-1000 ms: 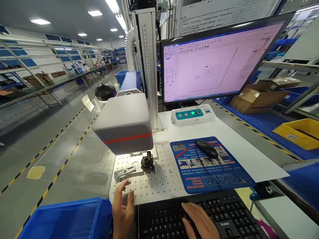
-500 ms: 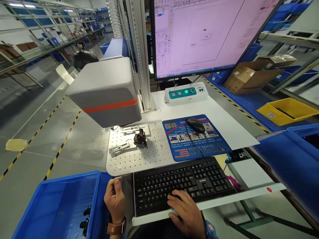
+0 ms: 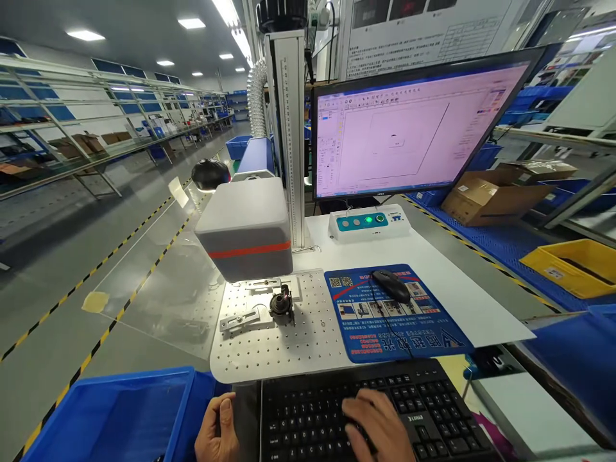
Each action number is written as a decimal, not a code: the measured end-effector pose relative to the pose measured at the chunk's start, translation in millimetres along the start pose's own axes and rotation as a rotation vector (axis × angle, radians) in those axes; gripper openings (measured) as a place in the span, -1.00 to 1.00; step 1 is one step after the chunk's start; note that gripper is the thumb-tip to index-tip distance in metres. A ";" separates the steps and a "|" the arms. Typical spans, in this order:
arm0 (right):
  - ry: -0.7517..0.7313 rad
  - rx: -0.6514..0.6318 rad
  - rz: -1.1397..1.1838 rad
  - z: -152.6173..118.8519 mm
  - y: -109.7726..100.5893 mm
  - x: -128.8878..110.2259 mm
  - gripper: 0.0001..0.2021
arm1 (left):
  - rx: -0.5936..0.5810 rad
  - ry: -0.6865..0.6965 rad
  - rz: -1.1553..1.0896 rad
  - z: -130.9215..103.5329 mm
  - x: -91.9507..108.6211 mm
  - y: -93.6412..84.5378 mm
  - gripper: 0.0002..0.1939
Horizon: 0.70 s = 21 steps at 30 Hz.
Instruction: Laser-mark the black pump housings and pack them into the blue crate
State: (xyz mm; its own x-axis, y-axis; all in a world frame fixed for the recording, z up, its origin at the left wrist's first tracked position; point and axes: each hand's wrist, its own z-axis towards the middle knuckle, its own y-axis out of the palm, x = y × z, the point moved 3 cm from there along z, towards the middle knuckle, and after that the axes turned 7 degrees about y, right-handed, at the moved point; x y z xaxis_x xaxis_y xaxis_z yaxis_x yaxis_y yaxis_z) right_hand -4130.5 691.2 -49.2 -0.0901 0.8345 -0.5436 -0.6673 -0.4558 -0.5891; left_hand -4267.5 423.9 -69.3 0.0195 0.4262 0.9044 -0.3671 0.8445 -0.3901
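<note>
My right hand (image 3: 378,427) is over the black keyboard (image 3: 303,433), fingers stretched and slightly bent above the letter keys. It is a little blurred, and whether a fingertip presses a key cannot be made out. My left hand (image 3: 217,431) rests just left of the keyboard, its fingers curled in and the thumb laid along them, with nothing visible in it. Beyond the keyboard, a small black round part (image 3: 280,305) sits on a perforated metal plate (image 3: 269,356), in front of the grey machine head (image 3: 245,224) with its orange stripe.
A black mouse (image 3: 391,285) lies on the blue mouse pad (image 3: 399,340). Behind are a control box (image 3: 368,223) with a green light and a monitor (image 3: 399,138). A blue bin (image 3: 129,410) stands at the left, a yellow bin (image 3: 577,266) at the right.
The view has tilted upward, so the bench sits lower in the picture. My right hand has moved farther up over the letter keys. My left hand stays curled beside the keyboard.
</note>
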 end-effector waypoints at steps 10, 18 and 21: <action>0.189 0.029 -0.128 99.6 16.1 61.2 -0.61 | -0.100 0.411 -0.027 11.0 22.6 28.2 -0.62; 0.140 0.050 -0.173 96.6 27.7 67.4 -0.60 | -0.264 0.746 0.124 33.2 74.8 82.0 -0.43; 0.132 0.056 -0.193 95.7 28.7 68.0 -0.61 | -0.268 0.783 0.169 39.9 83.1 98.4 -0.37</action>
State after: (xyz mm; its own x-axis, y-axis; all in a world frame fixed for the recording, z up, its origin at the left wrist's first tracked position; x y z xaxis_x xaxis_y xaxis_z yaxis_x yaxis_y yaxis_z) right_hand -4226.6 764.5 -45.9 0.1387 0.8550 -0.4997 -0.7029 -0.2704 -0.6578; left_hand -4339.1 529.5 -25.6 0.6592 0.5721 0.4880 -0.1916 0.7553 -0.6267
